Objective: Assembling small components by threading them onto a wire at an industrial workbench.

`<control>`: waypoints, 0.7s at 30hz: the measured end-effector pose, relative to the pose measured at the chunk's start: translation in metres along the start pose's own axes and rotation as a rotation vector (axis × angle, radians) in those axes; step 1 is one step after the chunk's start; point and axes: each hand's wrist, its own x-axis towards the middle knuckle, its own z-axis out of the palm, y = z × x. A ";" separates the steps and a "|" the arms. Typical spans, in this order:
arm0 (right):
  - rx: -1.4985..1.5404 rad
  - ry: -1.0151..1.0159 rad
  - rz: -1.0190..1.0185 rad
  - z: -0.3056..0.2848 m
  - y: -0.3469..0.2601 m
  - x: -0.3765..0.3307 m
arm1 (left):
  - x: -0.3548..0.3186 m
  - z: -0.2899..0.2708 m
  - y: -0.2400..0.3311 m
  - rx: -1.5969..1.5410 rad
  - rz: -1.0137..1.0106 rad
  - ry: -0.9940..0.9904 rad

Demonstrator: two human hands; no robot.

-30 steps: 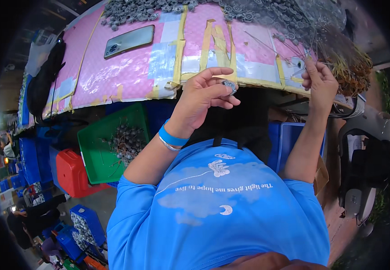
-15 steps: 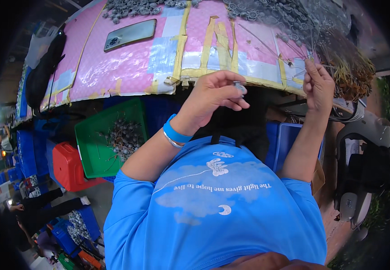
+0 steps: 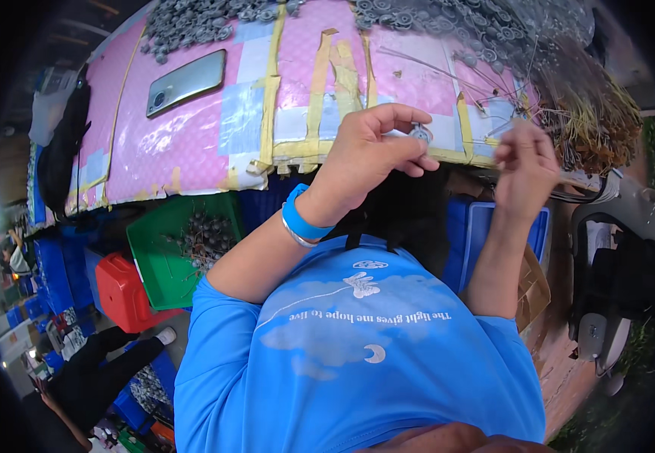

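The left hand point(image 3: 372, 155) has shifted toward the right of the frame over the last half second, carrying a small grey piece point(image 3: 421, 134) with it, while the right hand point(image 3: 527, 167) has dropped slightly lower, and the view of the table point(image 3: 169, 147) has slid left. At upper centre, the person's left thumb and fingers pinch the grey piece just in front of the table's taped near edge, a blue wristband point(image 3: 309, 214) above the wrist. The right hand, blurred at right of centre, has its fingers curled in toward the thumb; whether a stem is caught between them cannot be told. Thin stems point(image 3: 437, 69) lie across the pink covering near that hand, beside a bristling brown bundle point(image 3: 603, 124) at upper right. Grey pieces are heaped along the top of the frame, one pile point(image 3: 200, 30) at upper left and another point(image 3: 448, 21) right of centre, with a phone point(image 3: 186, 83) lying below the left pile. Below the table at left, a green tray point(image 3: 146, 235) holds dark round-headed stems point(image 3: 206, 240) next to a red plastic container point(image 3: 123, 291); a blue crate point(image 3: 457, 234) stands at right of centre.
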 end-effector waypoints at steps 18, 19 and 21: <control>-0.282 -0.375 0.310 0.010 -0.024 -0.011 | -0.021 -0.004 0.005 0.128 0.036 0.088; -0.046 -0.320 0.217 0.002 -0.011 -0.009 | -0.024 -0.004 0.005 0.131 0.021 0.088; -0.016 -0.196 0.141 0.009 -0.001 -0.014 | -0.027 -0.002 0.002 0.131 0.006 0.070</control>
